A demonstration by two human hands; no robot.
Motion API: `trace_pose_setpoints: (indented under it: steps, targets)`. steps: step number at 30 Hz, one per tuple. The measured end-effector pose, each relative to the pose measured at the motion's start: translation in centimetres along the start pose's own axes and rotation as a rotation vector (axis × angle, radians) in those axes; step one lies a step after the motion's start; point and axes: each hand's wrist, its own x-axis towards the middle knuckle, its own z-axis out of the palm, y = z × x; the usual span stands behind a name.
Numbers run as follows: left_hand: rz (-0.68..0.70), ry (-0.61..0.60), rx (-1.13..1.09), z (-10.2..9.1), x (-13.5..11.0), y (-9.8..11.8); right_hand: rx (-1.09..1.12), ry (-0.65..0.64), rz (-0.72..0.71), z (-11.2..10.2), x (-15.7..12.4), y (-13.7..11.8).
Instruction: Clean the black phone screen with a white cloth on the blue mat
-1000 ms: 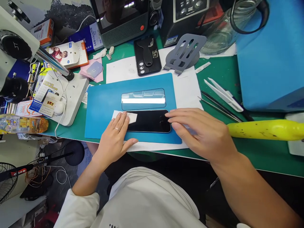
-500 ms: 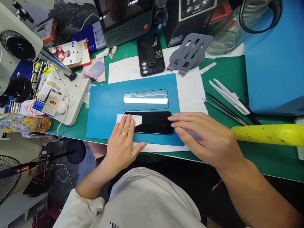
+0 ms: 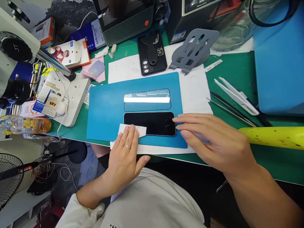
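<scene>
A black-screened smartphone (image 3: 158, 124) lies face up on a blue mat (image 3: 104, 104). My left hand (image 3: 125, 152) is flat, fingers stretched and thumb spread, pressing a white wipe (image 3: 141, 130) onto the phone's lower left edge. At the phone's right end is my right hand (image 3: 211, 139). Its fingers are extended with the thumb apart, and the fingertips reach the corner; firm contact there cannot be made out. Just beyond the phone, a clear screen protector with a black border (image 3: 147, 99) rests on the mat, reflecting a white band.
Behind the mat are another black phone (image 3: 152, 53) and a grey slotted stand (image 3: 193, 50). Tweezers (image 3: 237, 96) and a yellow handle (image 3: 273, 137) lie to the right. A microscope base (image 3: 78, 98) and small boxes (image 3: 68, 52) occupy the left.
My left hand has slid the wipe down toward the phone's near edge, uncovering more of the screen. My right hand stays by the phone's right end. The view has shifted slightly.
</scene>
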Motion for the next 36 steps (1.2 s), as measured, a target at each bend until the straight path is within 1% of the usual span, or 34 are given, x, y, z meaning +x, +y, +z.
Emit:
trace_pose_setpoints:
  steps: [5,8,10,12,15,19,23,25,28,33,36]
  targets:
    - [-0.014,-0.007,-0.034,0.4,3.0,-1.1,-0.009,-0.021,0.004,0.0,0.0,0.1]
    - [-0.06,-0.005,-0.044,0.4,4.0,-1.9,-0.034,-0.028,0.025,0.0,0.0,0.2]
    - [-0.11,0.003,-0.036,0.3,3.8,-2.3,-0.045,-0.031,0.043,0.0,-0.1,0.3]
    - [-0.151,0.004,-0.021,0.1,3.0,-2.5,-0.042,-0.038,0.057,0.1,-0.2,0.4]
    - [-0.169,0.007,0.007,0.0,1.6,-2.0,-0.026,-0.045,0.07,0.2,-0.4,0.4]
    - [-0.138,-0.015,0.035,-0.1,0.2,-0.6,-0.011,-0.048,0.084,0.3,-0.4,0.4]
    - [-0.052,-0.03,0.041,-0.4,-0.4,0.6,-0.036,-0.058,0.062,0.3,-0.2,0.2]
    - [-0.027,-0.024,0.041,-0.4,-0.3,0.7,-0.048,-0.067,0.05,0.3,-0.1,0.2]
    - [-0.02,-0.011,0.024,-0.2,0.6,0.3,-0.06,-0.08,0.036,0.3,0.0,0.1]
    - [-0.076,0.021,-0.009,0.3,2.9,-1.6,-0.072,-0.085,0.043,0.3,-0.1,0.2]
    - [-0.109,0.019,-0.005,0.3,3.2,-2.1,-0.065,-0.082,0.056,0.2,-0.2,0.3]
